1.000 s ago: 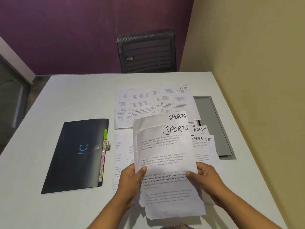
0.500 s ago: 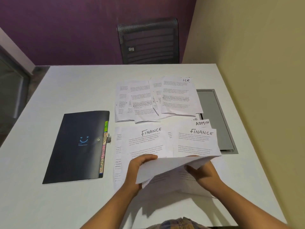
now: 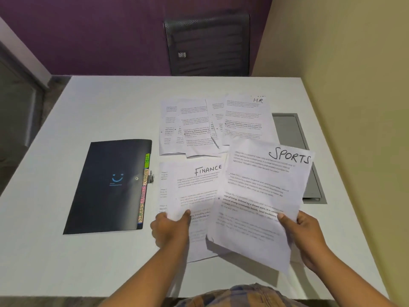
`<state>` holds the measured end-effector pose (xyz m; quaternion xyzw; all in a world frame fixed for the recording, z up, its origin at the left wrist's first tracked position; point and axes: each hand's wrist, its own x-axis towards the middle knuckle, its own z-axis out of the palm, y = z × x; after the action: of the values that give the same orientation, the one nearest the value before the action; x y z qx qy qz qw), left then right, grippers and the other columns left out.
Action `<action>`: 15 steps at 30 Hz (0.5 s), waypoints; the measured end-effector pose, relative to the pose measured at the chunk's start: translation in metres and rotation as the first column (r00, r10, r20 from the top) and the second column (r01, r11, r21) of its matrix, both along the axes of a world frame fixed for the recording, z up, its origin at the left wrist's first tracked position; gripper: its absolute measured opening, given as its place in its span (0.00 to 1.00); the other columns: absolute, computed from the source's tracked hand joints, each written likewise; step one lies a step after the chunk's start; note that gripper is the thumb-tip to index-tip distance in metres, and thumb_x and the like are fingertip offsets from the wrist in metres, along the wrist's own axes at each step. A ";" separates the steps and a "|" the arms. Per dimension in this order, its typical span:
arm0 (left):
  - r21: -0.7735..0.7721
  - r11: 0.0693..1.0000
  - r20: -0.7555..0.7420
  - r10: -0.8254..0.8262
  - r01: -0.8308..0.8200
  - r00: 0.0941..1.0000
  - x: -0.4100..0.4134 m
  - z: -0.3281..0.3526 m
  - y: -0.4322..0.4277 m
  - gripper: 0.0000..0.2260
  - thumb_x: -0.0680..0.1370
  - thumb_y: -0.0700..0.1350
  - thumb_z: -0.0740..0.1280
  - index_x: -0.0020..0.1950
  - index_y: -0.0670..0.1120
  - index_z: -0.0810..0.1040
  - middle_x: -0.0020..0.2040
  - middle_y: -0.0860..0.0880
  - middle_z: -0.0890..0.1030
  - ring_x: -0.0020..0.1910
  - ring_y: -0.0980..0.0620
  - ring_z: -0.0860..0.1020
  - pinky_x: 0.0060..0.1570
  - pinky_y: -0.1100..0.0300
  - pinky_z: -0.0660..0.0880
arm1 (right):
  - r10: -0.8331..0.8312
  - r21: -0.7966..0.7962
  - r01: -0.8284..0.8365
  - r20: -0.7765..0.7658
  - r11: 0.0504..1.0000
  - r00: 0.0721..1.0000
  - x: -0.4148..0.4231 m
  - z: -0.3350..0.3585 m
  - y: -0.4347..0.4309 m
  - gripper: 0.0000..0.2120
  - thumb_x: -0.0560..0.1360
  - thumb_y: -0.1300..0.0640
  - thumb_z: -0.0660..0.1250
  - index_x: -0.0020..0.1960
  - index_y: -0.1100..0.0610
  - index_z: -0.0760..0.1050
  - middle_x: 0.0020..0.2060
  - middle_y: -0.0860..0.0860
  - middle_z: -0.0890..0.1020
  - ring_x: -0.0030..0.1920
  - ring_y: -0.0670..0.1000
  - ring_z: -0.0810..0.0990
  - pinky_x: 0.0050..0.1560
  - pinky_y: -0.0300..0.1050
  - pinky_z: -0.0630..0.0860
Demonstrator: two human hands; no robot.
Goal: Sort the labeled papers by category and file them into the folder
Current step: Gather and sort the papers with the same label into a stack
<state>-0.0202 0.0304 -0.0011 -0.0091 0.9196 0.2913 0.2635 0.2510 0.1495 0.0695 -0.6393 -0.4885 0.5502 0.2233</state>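
Your right hand [image 3: 307,238] pinches the SPORTS sheet [image 3: 261,196], lifted over the near papers; your left hand [image 3: 170,229] pinches the FINANCE sheet [image 3: 199,189]. Folder [image 3: 110,187]: closed, at left; sorting partial, filing apparently not begun.

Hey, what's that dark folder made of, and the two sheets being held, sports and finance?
The folder looks like thin plastic: dark, with a soft sheen on its flat cover. The SPORTS sheet in the right hand and the FINANCE sheet in the left hand look like plain matte paper: white, printed, curling and creased where held.
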 end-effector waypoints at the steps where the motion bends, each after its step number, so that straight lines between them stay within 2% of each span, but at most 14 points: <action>1: -0.068 0.997 -0.004 -0.021 0.021 1.000 -0.001 -0.005 -0.002 0.34 0.63 0.63 0.78 0.61 0.45 0.73 0.57 0.44 0.77 0.54 0.40 0.78 0.52 0.44 0.79 | -0.021 -0.023 0.021 -0.005 1.000 1.000 0.003 -0.002 -0.002 0.05 0.78 0.58 0.69 0.50 0.55 0.84 0.42 0.53 0.88 0.37 0.56 0.82 0.34 0.47 0.72; 3: -0.144 0.986 -0.027 -0.091 0.087 0.995 0.000 -0.006 -0.002 0.37 0.60 0.65 0.77 0.58 0.44 0.73 0.56 0.44 0.76 0.53 0.40 0.78 0.50 0.43 0.80 | -0.063 -0.068 0.063 -0.004 0.996 0.998 0.008 -0.005 -0.005 0.06 0.78 0.58 0.69 0.52 0.55 0.83 0.43 0.53 0.88 0.38 0.57 0.81 0.35 0.48 0.71; 5: -0.158 0.975 -0.055 -0.170 0.160 0.984 0.002 -0.007 0.000 0.37 0.59 0.63 0.79 0.58 0.44 0.72 0.56 0.44 0.74 0.53 0.41 0.77 0.49 0.44 0.81 | -0.096 -0.102 0.095 -0.006 0.990 0.995 0.011 -0.009 -0.007 0.06 0.78 0.58 0.69 0.52 0.55 0.83 0.44 0.53 0.88 0.41 0.58 0.81 0.39 0.51 0.72; 8: -0.053 0.983 -0.003 -0.178 0.178 0.984 0.004 -0.004 0.002 0.31 0.64 0.49 0.82 0.58 0.43 0.69 0.57 0.44 0.70 0.51 0.41 0.77 0.45 0.48 0.81 | -0.111 -0.121 0.110 -0.008 0.987 0.994 0.014 -0.012 -0.010 0.05 0.77 0.58 0.69 0.52 0.55 0.83 0.44 0.54 0.88 0.43 0.60 0.81 0.41 0.53 0.72; 11: 0.031 0.990 0.106 -0.141 0.139 0.984 0.001 -0.005 0.003 0.27 0.65 0.44 0.81 0.53 0.47 0.66 0.50 0.47 0.74 0.44 0.43 0.79 0.37 0.52 0.81 | -0.111 -0.126 0.108 -0.019 0.986 0.994 0.016 -0.012 -0.012 0.05 0.78 0.58 0.69 0.52 0.56 0.83 0.44 0.54 0.88 0.42 0.59 0.80 0.41 0.53 0.71; 13: 0.043 0.990 0.131 -0.141 0.137 0.981 0.001 0.000 0.005 0.20 0.70 0.46 0.78 0.51 0.47 0.69 0.46 0.48 0.78 0.41 0.46 0.79 0.35 0.54 0.80 | -0.109 -0.126 0.105 -0.020 0.986 0.994 0.017 -0.012 -0.013 0.06 0.78 0.58 0.69 0.53 0.56 0.83 0.44 0.53 0.88 0.43 0.59 0.81 0.42 0.53 0.72; 15: 0.055 0.988 0.125 -0.150 0.144 0.981 -0.002 0.002 0.006 0.12 0.75 0.54 0.72 0.49 0.47 0.76 0.45 0.49 0.82 0.39 0.47 0.81 0.38 0.54 0.81 | -0.104 -0.127 0.101 -0.019 0.987 0.994 0.017 -0.014 -0.013 0.06 0.77 0.58 0.69 0.53 0.56 0.83 0.44 0.53 0.88 0.44 0.61 0.82 0.42 0.53 0.73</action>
<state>-0.0222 0.0364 0.0007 0.0461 0.8919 0.2907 0.3434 0.2683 0.1362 0.0557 -0.6693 -0.4163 0.5758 0.2170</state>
